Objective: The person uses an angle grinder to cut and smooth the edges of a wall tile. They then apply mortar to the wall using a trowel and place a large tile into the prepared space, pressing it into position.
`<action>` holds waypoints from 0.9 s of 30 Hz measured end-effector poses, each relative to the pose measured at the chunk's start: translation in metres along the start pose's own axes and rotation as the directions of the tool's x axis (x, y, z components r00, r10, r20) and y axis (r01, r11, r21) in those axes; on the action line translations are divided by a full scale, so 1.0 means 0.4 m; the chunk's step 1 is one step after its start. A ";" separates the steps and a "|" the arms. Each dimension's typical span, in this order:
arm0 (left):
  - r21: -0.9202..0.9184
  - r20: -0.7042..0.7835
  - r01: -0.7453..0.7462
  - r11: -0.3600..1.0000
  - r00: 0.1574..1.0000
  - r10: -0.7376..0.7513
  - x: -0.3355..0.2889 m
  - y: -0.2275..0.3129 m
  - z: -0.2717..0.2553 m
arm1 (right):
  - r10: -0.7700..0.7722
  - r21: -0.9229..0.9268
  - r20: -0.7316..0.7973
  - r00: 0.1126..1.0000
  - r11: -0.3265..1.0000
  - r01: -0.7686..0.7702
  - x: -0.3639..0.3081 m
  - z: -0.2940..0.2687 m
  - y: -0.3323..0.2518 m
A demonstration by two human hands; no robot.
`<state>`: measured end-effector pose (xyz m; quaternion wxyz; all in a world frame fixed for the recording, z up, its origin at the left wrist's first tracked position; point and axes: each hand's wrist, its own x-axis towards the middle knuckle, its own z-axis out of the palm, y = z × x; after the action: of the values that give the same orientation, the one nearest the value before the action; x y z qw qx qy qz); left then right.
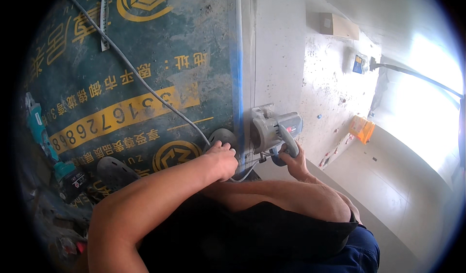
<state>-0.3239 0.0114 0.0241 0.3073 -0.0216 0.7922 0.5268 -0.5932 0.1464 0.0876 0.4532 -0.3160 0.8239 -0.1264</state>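
A grey circular saw (276, 129) rests on the pale board to the right of the blue tape line. My right hand (296, 162) is wrapped round its curved rear handle. A grey power cord (145, 84) runs from the upper left down to my left hand (223, 161) and comes out below it toward the saw. The fingers of that left hand are curled closed over the cord, just in front of the toe of a grey slipper (223, 136). The saw's blade is hidden from view.
Green printed floor sheeting (184, 25) covers the left, with blue tape (236, 79) along its edge. A white ruler strip (104, 20) lies there. Teal power tools (65, 173) sit at far left. A cardboard box (339, 26) and an orange bag (361, 129) stand to the right.
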 end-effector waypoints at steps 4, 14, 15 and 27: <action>0.003 -0.003 -0.001 1.000 1.000 0.001 0.001 -0.001 0.002 | 0.006 0.003 -0.010 1.000 1.000 -0.006 -0.003 0.002 0.010; 0.018 0.006 0.001 1.000 1.000 -0.001 0.001 0.001 -0.001 | 0.017 0.006 0.008 1.000 1.000 -0.017 -0.011 -0.002 0.019; 0.020 0.008 0.000 1.000 1.000 0.000 0.000 0.002 -0.002 | 0.022 0.008 0.009 1.000 1.000 -0.022 -0.012 -0.002 0.021; 0.047 -0.003 -0.012 0.999 1.000 0.013 -0.002 0.001 -0.002 | 0.036 0.024 0.007 0.999 0.999 -0.036 -0.026 -0.004 0.033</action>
<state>-0.3239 0.0106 0.0249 0.3030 -0.0102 0.8051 0.5097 -0.5959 0.1630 0.0892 0.4618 -0.2961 0.8263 -0.1275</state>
